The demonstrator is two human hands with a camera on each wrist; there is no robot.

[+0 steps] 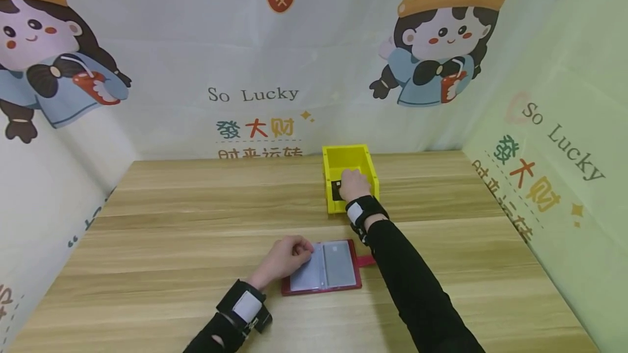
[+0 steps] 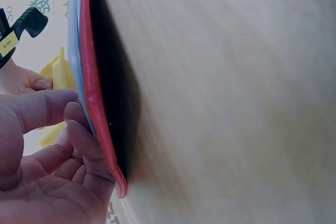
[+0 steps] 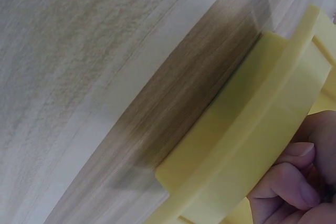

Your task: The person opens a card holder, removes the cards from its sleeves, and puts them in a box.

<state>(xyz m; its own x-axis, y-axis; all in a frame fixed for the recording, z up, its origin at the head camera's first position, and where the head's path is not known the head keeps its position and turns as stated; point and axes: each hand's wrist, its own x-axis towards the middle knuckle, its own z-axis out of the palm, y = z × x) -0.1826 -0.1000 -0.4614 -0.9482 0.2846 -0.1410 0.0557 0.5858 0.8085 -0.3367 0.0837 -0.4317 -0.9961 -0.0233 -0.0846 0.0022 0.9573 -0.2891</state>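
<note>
On the table lies an open red card holder (image 1: 359, 282) with clear plastic sleeves (image 1: 339, 263). My left hand (image 1: 287, 257) is at its left page, thumb and fingertips pinching a sleeve; the left wrist view shows the red cover (image 2: 93, 87) edge-on beside the fingers (image 2: 84, 137). Farther back, my right hand (image 1: 355, 185) reaches down into a yellow box (image 1: 345, 154), its fingers curled. A black card (image 1: 336, 190) with a small pale mark shows at that hand's left side, partly hidden by it. In the right wrist view, curled fingers (image 3: 286, 184) sit inside the box wall (image 3: 252, 124).
The box stands near the back edge of the wood-grain table (image 1: 206, 200). A red strap (image 1: 366, 261) sticks out from the holder's right side, under the right forearm (image 1: 412, 282). Printed cloth (image 1: 171, 59) hangs behind and along both sides.
</note>
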